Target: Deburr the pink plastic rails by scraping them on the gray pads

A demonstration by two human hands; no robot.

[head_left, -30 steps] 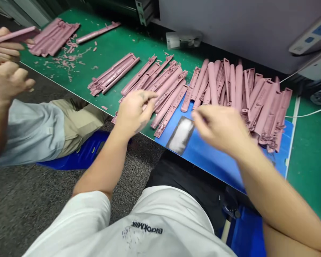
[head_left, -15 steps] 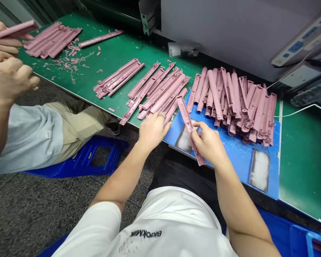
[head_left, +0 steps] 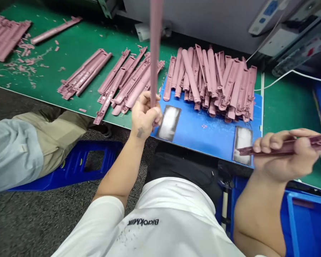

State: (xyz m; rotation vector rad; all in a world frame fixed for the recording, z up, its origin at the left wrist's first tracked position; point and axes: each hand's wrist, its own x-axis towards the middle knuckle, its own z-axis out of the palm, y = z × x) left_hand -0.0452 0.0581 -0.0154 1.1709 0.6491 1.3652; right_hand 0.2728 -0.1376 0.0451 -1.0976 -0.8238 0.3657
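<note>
My left hand point(head_left: 146, 116) is closed round a long pink plastic strip point(head_left: 155, 50), which stands nearly upright above the table's front edge. At the far right my right hand point(head_left: 283, 157) grips another pink plastic strip point(head_left: 279, 146), held level, with its ribbed inner side partly showing. Just left of my left hand lies a loose group of pink strips point(head_left: 131, 84) on the green table. A large heap of the same pink pieces point(head_left: 211, 78) rests on the blue board point(head_left: 200, 132), between and beyond my two hands.
Two white-grey pads point(head_left: 169, 123) point(head_left: 243, 142) sit on the blue board. More pink strips point(head_left: 85, 73) and shavings point(head_left: 26, 59) lie leftward on the green table point(head_left: 69, 43). A blue crate point(head_left: 310, 217) stands low right. A seated person's leg point(head_left: 53, 132) is at left.
My right hand has carried its pink strip far to the right, past the blue board. My left hand has picked up a strip from the group and raised it upright. The view has shifted right.
</note>
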